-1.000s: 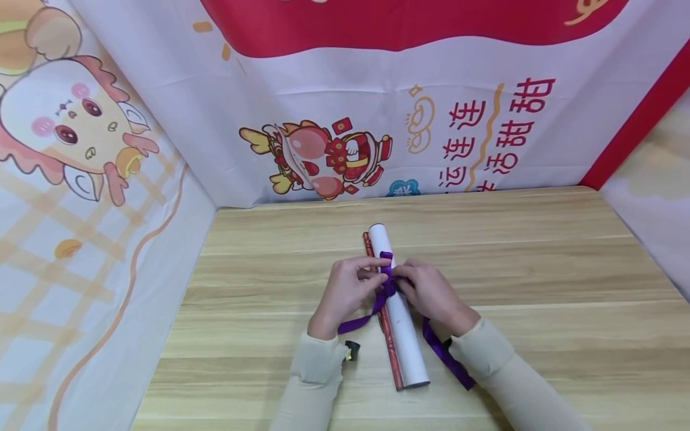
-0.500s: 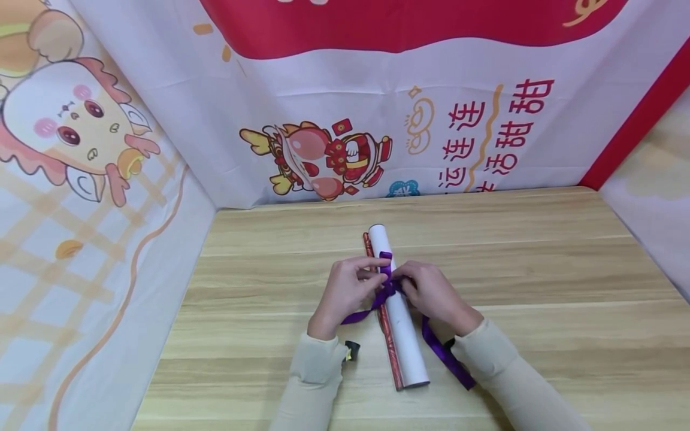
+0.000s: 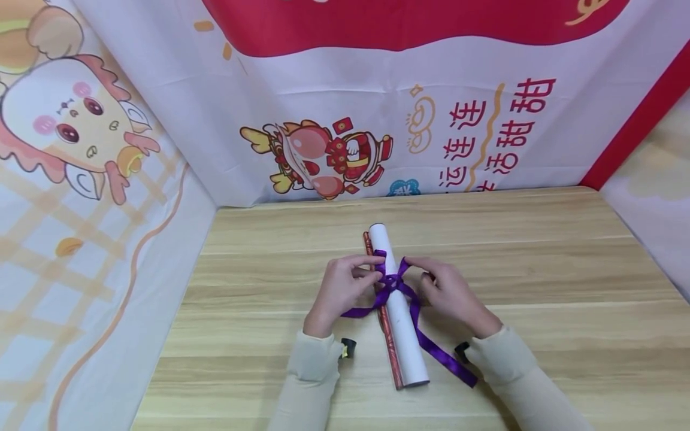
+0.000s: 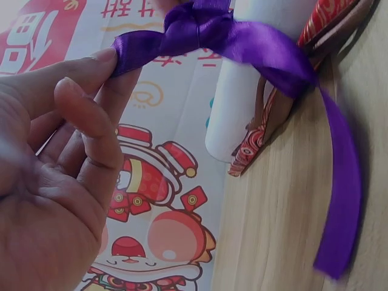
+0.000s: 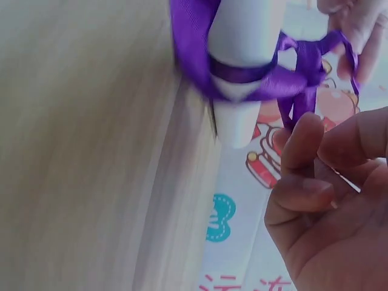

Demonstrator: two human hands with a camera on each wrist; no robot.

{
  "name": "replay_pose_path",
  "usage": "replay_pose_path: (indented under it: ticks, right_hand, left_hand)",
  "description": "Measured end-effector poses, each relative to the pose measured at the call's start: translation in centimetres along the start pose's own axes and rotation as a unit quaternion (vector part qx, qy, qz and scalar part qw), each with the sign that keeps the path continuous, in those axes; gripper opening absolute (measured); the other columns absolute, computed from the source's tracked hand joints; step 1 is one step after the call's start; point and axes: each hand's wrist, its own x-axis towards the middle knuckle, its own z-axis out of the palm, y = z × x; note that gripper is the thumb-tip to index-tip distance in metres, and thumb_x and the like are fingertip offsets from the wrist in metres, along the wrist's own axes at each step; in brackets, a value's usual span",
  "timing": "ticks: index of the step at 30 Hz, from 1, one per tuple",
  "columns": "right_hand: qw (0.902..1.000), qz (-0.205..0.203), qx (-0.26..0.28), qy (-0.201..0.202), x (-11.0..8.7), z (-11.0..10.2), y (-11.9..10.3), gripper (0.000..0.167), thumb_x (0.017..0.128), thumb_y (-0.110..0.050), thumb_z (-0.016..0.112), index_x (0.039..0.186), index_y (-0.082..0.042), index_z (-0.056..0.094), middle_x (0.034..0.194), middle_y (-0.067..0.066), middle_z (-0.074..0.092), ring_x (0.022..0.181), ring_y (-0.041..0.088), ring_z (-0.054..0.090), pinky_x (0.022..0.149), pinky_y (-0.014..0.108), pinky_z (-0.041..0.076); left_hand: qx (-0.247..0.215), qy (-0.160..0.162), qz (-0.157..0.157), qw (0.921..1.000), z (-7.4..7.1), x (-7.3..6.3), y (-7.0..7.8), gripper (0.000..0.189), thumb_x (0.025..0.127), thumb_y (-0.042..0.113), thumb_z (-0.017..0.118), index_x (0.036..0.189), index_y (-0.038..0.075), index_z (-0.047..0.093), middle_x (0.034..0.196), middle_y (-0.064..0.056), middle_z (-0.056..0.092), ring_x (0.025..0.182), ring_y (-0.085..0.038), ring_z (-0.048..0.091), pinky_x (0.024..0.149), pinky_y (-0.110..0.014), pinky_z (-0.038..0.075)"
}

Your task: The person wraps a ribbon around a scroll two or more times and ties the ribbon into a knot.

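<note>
A white tube (image 3: 405,341) lies lengthwise on the table, with a thin red patterned roll (image 3: 392,350) along its left side. Around its middle goes a purple ribbon (image 3: 443,358), knotted on top. My left hand (image 3: 345,287) pinches a loop of the ribbon between thumb and index finger, left of the knot; the left wrist view shows this folded loop at the fingertips. On the other side, my right hand (image 3: 453,293) pinches a second loop between its fingertips, raised to the right. One loose ribbon tail (image 4: 345,200) hangs to the left, another trails toward the right forearm.
The wood-grain table (image 3: 242,359) reaches back to a white and red printed cloth (image 3: 345,78). Another printed cloth (image 3: 108,239) borders the left side. Small black pieces (image 3: 349,348) show beside both cuffs.
My right hand has drawn back to the right from the knot, pulling a ribbon loop out. The left hand has shifted slightly left with its loop, and the knot now shows between the hands.
</note>
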Motion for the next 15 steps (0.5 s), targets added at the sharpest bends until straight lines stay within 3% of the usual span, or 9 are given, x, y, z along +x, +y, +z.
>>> replay_pose_path:
  ticks: [4,9,15]
  right_hand:
    - [0.9986,0.019,-0.036,0.034,-0.3,-0.6,0.5,0.041,0.104,-0.006,0.059,0.145,-0.006,0.062,0.141,0.018,0.068,0.071,0.015,0.060,0.059,0.025,0.054]
    - [0.9897,0.049,-0.098,0.092,-0.4,-0.8,0.9,0.029,0.097,-0.021,0.078,0.121,-0.005,0.077,0.114,0.014,0.079,0.072,0.015,0.062,0.058,0.024,0.048]
    - [0.9873,0.076,-0.084,0.111,-0.4,-1.3,1.4,0.019,0.101,-0.025,0.074,0.100,-0.008,0.079,0.087,0.009,0.076,0.064,0.015,0.058,0.053,0.024,0.046]
  left_hand:
    - [0.005,-0.012,-0.039,0.9992,-0.4,0.0,-0.1,0.027,0.097,0.007,0.076,0.123,0.014,0.079,0.126,-0.010,0.077,0.098,-0.022,0.079,0.076,-0.026,0.063]
    - [0.006,-0.043,-0.076,0.9961,-0.8,-0.1,-0.5,0.025,0.096,0.008,0.077,0.120,0.015,0.080,0.130,-0.009,0.076,0.100,-0.022,0.080,0.075,-0.030,0.063]
    - [-0.008,-0.067,-0.085,0.9941,-1.2,-0.3,-1.0,0.026,0.096,0.007,0.076,0.121,0.010,0.079,0.130,-0.010,0.076,0.100,-0.022,0.080,0.077,-0.040,0.063]
